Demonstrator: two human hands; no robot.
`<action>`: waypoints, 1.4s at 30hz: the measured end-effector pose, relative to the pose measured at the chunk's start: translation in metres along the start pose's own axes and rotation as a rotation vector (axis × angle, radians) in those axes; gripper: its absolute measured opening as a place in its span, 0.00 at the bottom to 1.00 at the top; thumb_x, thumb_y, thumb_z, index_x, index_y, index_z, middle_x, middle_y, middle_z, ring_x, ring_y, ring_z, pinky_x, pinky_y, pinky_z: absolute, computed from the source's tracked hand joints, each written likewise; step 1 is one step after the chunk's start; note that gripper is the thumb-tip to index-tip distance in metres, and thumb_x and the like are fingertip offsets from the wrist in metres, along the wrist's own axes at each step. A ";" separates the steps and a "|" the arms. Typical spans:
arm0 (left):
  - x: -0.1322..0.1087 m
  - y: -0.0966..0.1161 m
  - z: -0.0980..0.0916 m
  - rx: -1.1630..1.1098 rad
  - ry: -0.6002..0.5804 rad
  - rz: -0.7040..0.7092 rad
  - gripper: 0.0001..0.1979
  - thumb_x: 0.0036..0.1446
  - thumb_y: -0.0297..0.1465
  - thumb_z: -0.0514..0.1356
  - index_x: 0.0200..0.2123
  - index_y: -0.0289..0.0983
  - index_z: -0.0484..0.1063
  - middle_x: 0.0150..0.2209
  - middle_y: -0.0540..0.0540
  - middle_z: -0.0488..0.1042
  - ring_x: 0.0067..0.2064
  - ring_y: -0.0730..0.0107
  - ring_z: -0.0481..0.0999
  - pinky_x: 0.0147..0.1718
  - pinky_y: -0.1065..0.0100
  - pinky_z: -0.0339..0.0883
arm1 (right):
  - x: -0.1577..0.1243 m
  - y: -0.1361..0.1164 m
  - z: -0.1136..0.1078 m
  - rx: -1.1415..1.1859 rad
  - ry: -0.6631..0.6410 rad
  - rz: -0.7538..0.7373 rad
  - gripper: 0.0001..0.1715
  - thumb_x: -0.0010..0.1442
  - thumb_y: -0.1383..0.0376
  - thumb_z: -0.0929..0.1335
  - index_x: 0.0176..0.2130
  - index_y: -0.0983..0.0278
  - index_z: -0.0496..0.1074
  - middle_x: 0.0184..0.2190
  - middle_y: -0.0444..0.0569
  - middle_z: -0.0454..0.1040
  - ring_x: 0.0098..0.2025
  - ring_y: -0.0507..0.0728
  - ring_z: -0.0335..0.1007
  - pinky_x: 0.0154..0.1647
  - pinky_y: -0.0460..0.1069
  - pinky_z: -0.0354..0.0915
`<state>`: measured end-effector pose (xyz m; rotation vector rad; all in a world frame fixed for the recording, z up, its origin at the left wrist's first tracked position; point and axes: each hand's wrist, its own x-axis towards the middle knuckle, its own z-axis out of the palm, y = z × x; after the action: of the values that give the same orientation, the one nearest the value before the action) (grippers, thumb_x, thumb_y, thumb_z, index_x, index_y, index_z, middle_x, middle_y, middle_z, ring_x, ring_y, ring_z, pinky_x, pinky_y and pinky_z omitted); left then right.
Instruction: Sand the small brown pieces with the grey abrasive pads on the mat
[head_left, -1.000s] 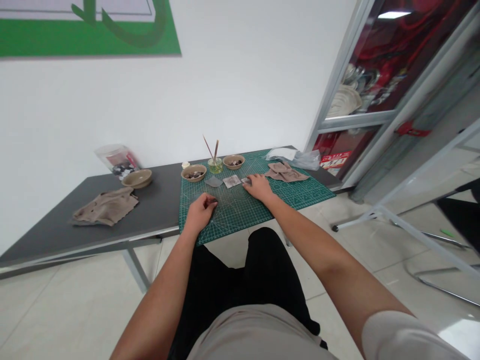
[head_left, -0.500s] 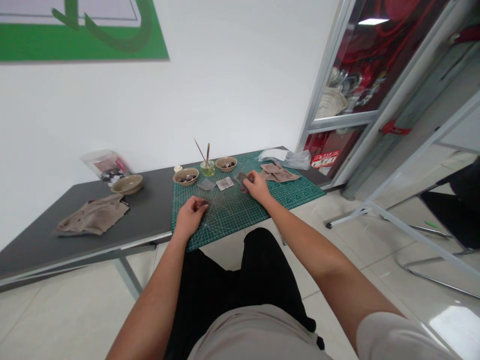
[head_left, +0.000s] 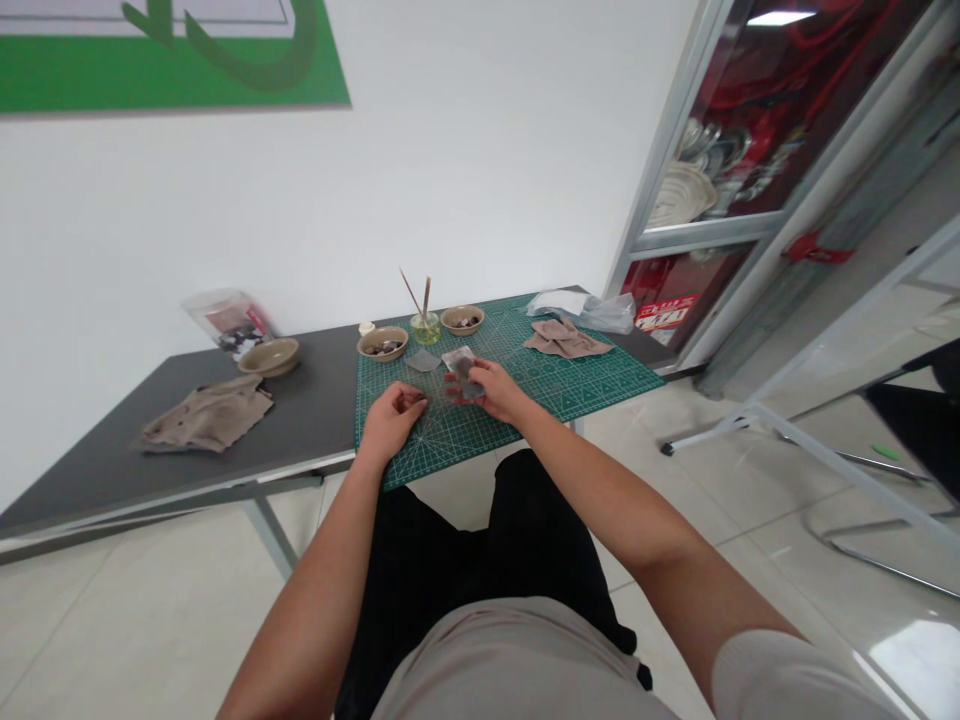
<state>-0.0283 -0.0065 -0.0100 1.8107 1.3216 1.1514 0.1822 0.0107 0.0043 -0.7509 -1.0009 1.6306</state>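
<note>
My right hand (head_left: pixel 484 388) grips a small grey sheet (head_left: pixel 471 385), which looks like sandpaper, tilted above the green cutting mat (head_left: pixel 495 425). Behind it, a paler, stained sheet (head_left: pixel 456 357) is partly covered. My left hand (head_left: pixel 397 410) is closed in a pinch low over the mat; whatever small dark thing is between its fingertips is too small to name. Just beyond the left hand, another grey sheet (head_left: pixel 423 361) lies flat. Two tan bowls, the left one (head_left: pixel 382 344) and the right one (head_left: pixel 462 320), hold brownish pieces.
A glass jar (head_left: pixel 425 328) of yellowish liquid holds two brushes. A brown cloth (head_left: pixel 568 338) and a clear plastic bag (head_left: pixel 611 314) lie at right. On the dark table (head_left: pixel 315 400) at left are another cloth (head_left: pixel 210 415), a tan bowl (head_left: pixel 268 357) and a plastic container (head_left: pixel 229 322).
My right hand has moved left and nearer to me with the grey sheet, turning its face up and coming closer to my left hand. The left hand stays pinched.
</note>
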 end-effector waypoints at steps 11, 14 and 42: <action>-0.001 0.004 -0.001 -0.012 0.078 -0.021 0.10 0.50 0.37 0.65 0.34 0.38 0.74 0.26 0.53 0.71 0.28 0.72 0.69 0.31 0.69 0.63 | 0.022 0.039 0.013 -0.403 0.148 -0.386 0.30 0.44 0.63 0.73 0.46 0.58 0.60 0.29 0.38 0.67 0.31 0.52 0.66 0.36 0.49 0.64; -0.001 0.004 0.001 -0.004 0.075 -0.022 0.10 0.50 0.37 0.65 0.34 0.38 0.76 0.27 0.51 0.73 0.29 0.71 0.70 0.32 0.69 0.63 | 0.018 0.041 0.015 -0.650 0.195 -0.423 0.24 0.48 0.64 0.69 0.45 0.59 0.60 0.28 0.38 0.65 0.31 0.54 0.65 0.38 0.51 0.64; -0.008 0.009 0.001 0.193 0.102 -0.005 0.07 0.49 0.31 0.60 0.21 0.38 0.66 0.21 0.54 0.66 0.26 0.72 0.66 0.29 0.70 0.56 | 0.018 0.032 0.032 -0.651 -0.083 -0.133 0.20 0.49 0.50 0.75 0.28 0.65 0.76 0.24 0.43 0.73 0.27 0.52 0.65 0.30 0.47 0.60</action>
<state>-0.0249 -0.0169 -0.0048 1.9039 1.5414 1.1611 0.1356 0.0162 -0.0090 -1.0187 -1.6383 1.2236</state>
